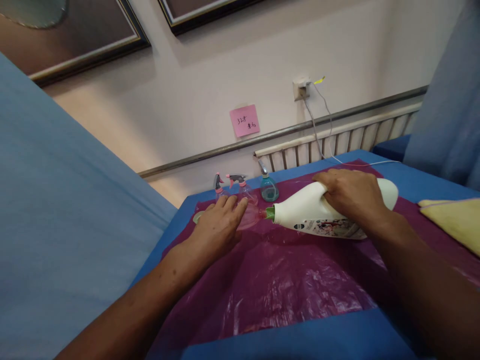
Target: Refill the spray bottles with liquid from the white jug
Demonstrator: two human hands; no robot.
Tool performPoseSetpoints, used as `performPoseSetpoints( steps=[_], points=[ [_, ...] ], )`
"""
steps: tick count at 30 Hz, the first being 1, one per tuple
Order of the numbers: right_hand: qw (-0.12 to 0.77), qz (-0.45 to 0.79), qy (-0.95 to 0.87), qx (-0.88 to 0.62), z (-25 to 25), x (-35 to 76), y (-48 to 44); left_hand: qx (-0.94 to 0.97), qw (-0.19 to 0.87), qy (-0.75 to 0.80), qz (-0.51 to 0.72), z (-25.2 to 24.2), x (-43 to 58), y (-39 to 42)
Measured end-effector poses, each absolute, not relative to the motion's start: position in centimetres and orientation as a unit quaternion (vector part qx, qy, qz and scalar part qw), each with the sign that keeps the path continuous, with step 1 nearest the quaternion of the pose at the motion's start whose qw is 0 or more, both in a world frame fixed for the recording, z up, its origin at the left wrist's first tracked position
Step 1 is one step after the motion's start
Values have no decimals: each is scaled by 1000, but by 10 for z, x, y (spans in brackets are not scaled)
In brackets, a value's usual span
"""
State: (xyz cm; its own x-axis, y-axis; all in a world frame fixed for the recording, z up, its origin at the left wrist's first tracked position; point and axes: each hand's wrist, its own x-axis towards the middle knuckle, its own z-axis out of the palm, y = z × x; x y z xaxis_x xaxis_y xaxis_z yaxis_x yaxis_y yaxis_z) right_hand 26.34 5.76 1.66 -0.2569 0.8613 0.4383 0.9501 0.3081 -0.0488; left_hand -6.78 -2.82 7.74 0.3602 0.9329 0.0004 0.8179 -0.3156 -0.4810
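Note:
My right hand (350, 194) is wrapped round the handle of a white detergent jug (300, 206), which lies tipped over toward the left. The jug's green spout (270, 213) meets the neck of a clear pink bottle (249, 216). Around that bottle's body my left hand (219, 225) is closed, hiding much of it. Just behind stand a spray bottle (245, 192) with a grey and pink trigger head and a teal spray bottle (269, 190). Another grey and pink trigger head (218, 182) shows above my left fingers. A pale round cap (198, 217) sits left of that hand.
A purple plastic sheet (270, 290) covers much of the blue table (300, 337). On the right lies a folded yellow cloth (455, 220). A white cable (330, 135) runs from the wall socket (301, 90) to the table's back edge. Blue curtains (56, 200) hang at both sides.

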Motion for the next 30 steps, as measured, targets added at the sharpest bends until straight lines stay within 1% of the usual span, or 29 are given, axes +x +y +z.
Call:
performPoseSetpoints(
  steps=[13,19,30],
  points=[
    [190,-100,-787,-578,22,262,53,-802,212,-540,145,79,-64,-29],
    [190,-114,-784,-579,19,263,56,-798,219,-541,152,82,-62,-28],
    [195,-104,-782,-583,16,263,60,-801,229,-531,156,82,-64,-26]
  ],
)
